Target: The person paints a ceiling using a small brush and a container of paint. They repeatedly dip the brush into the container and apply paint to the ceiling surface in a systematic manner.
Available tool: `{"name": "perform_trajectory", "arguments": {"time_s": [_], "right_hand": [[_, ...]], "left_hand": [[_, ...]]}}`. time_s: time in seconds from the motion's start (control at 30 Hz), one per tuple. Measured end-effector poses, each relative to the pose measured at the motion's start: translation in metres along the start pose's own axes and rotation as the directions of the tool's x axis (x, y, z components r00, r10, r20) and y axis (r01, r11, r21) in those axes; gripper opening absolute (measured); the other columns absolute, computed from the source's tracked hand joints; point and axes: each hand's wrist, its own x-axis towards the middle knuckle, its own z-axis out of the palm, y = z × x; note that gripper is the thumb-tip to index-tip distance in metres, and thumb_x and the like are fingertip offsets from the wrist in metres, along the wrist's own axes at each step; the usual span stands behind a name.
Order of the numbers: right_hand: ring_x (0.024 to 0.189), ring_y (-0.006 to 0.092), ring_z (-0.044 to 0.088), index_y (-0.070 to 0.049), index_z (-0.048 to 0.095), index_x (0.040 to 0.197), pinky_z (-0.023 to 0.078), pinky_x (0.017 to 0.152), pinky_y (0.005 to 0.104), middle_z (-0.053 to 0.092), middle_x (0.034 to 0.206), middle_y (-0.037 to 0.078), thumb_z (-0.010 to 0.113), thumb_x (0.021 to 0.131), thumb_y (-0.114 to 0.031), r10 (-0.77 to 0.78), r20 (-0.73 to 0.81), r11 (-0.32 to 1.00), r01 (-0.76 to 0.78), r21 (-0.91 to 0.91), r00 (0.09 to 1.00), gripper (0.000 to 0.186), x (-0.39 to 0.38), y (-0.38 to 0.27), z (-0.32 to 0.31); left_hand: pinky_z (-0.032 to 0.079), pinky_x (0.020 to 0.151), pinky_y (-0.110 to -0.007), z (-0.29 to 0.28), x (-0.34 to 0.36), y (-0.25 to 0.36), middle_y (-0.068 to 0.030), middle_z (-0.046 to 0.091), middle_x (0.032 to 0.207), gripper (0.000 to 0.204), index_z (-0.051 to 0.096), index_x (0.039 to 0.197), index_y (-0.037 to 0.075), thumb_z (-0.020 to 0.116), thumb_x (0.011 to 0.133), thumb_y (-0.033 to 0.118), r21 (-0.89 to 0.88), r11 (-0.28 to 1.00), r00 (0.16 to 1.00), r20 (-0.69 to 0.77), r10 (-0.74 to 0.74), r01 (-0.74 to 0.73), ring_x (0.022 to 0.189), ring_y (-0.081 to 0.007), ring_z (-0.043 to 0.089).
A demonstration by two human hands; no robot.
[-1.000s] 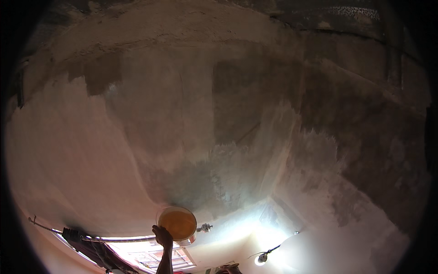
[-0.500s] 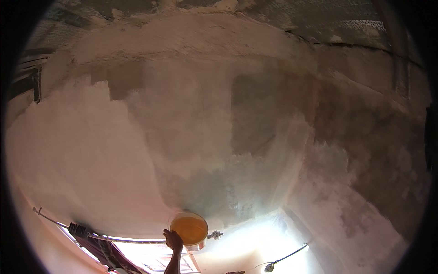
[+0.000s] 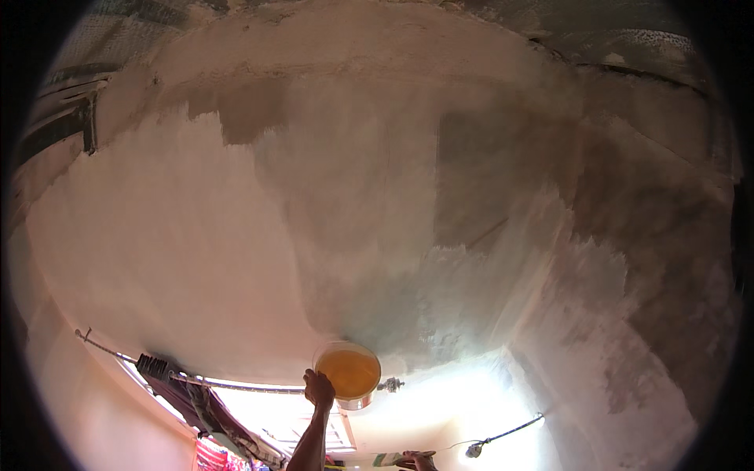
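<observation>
Amber-toned round tub (image 3: 349, 374): low centre | left hand (image 3: 319, 387): closed on its side | right hand (image 3: 422, 461): at lower edge, grip cannot be told | pale coat (image 3: 173, 251): apparently laid at left; darker patches (image 3: 503, 173), centre and right, seemingly uncoated.

The liquid (image 3: 349, 375) is glowing amber inside a container (image 3: 357, 404) that is showing a pale, translucent side; the plastered surface (image 3: 173, 235) is displaying dusty pinkish beige at left, while jagged-edged patches (image 3: 503, 169) of darker grey-brown are blotching it further right; the side wall (image 3: 126, 412) is showing soft peach; the curtain (image 3: 169, 388) is looking dark maroon; the patterned material (image 3: 212, 455) beneath it is mixing red with pale flecks; the window (image 3: 259, 412) is blazing white.
</observation>
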Motion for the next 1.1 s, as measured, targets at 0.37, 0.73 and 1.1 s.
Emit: {"name": "perform_trajectory", "arguments": {"time_s": [0.37, 0.73, 1.1], "right_hand": [[0.108, 0.0294, 0.059, -0.009, 0.046, 0.128, 0.051, 0.089, 0.048, 0.06, 0.115, 0.015, 0.054, 0.091, -0.043, -0.048, 0.011, 0.997, 0.049, -0.056, 0.999, 0.05, -0.024, -0.009, 0.01], [0.11, 0.0282, 0.058, -0.011, 0.047, 0.127, 0.049, 0.092, 0.0482, 0.061, 0.117, 0.013, 0.055, 0.092, -0.044, 0.038, -0.005, 0.994, -0.038, -0.106, 0.999, 0.049, -0.012, 0.0, 0.003], [0.099, 0.0298, 0.064, -0.008, 0.047, 0.117, 0.055, 0.082, 0.047, 0.064, 0.107, 0.017, 0.059, 0.09, -0.023, 0.174, -0.21, 0.981, -0.188, -0.049, 0.962, 0.034, -0.027, -0.03, 0.032]], "left_hand": [[0.048, 0.072, -0.052, -0.003, -0.002, 0.002, -0.0221, 0.056, 0.099, 0.027, 0.044, 0.101, 0.004, 0.043, 0.096, 0.03, -0.007, 0.999, 1.0, -0.004, 0.031, -0.031, 0.087, -0.043, 0.061], [0.049, 0.072, -0.051, -0.001, -0.002, 0.002, -0.0201, 0.058, 0.101, 0.025, 0.047, 0.102, 0.004, 0.045, 0.096, 0.028, -0.012, 0.999, 0.999, -0.018, 0.043, -0.043, 0.085, -0.0409, 0.062], [0.049, 0.074, -0.051, -0.005, -0.004, 0.008, -0.0198, 0.058, 0.103, 0.026, 0.048, 0.103, 0.003, 0.046, 0.095, 0.028, -0.002, 1.0, 1.0, 0.013, 0.003, -0.003, 0.087, -0.0419, 0.062]]}}
